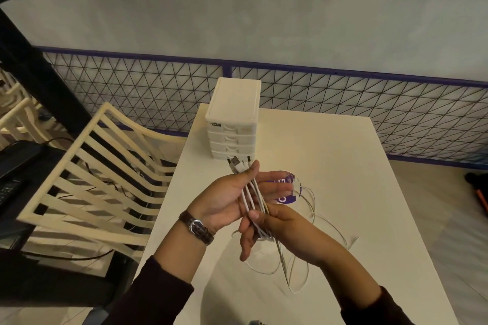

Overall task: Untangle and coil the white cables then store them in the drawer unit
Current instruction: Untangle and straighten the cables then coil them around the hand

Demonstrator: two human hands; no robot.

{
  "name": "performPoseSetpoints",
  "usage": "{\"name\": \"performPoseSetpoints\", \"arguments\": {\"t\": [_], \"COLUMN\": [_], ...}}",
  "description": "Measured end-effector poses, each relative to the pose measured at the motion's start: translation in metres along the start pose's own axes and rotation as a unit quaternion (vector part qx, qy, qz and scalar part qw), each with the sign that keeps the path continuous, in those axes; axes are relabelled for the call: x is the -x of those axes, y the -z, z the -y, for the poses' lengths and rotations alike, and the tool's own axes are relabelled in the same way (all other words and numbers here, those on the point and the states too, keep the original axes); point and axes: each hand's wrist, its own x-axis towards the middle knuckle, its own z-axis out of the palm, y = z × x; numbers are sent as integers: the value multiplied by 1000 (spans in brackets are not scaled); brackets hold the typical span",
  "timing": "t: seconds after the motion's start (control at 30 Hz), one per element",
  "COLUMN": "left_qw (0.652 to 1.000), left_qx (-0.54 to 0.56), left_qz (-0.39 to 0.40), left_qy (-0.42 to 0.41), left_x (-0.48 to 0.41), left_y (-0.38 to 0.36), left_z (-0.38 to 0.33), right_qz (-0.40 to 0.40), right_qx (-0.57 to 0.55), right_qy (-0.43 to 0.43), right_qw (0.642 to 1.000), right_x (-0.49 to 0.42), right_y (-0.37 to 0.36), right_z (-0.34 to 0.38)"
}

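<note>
Several white cables (253,192) bunched up between both hands, just above the table (332,161)

Plug ends are pinned across the left hand (227,202) by its thumb, and lower down the bundle is pinched by the right hand (266,229). Loose loops are left trailing on the tabletop. The drawer unit (233,116) is parked at the far edge, drawers closed.

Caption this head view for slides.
Left hand and right hand bundle white cables over a cream table near a white plastic drawer unit.
</note>
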Motion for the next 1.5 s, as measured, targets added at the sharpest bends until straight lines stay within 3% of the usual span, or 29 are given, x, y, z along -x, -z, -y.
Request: {"name": "performPoseSetpoints", "arguments": {"t": [0.17, 0.43, 0.8, 0.9, 1.1, 1.17, 1.23, 1.5], "left_qw": [999, 993, 983, 979, 978, 978, 979, 981], "left_qx": [-29, -96, -77, -80, -77, -66, -67, -51], "left_qz": [-11, -19, -38, -40, -55, -57, -60, -63], "left_qy": [-13, -60, -164, -182, -188, -190, -181, -177], "left_x": [-3, -34, -45, -43, -35, -35, -37, -34], "left_y": [4, -13, -43, -45, -31, -28, -26, -29], "left_z": [-24, -99, -203, -212, -215, -214, -210, -206], "right_qz": [13, 43, 87, 14, -36, -30, -64, -33], "right_qx": [70, 63, 81, 231, 337, 321, 386, 281], "right_qy": [-22, 16, 37, 47, 20, 14, -10, -29], "right_qw": [997, 997, 992, 972, 941, 947, 920, 959], "right_x": [-3, -19, -14, -8, 0, 2, 6, 13], "right_y": [7, 40, 68, 64, 69, 68, 69, 74], "right_z": [5, 65, 161, 177, 182, 181, 176, 162]}}
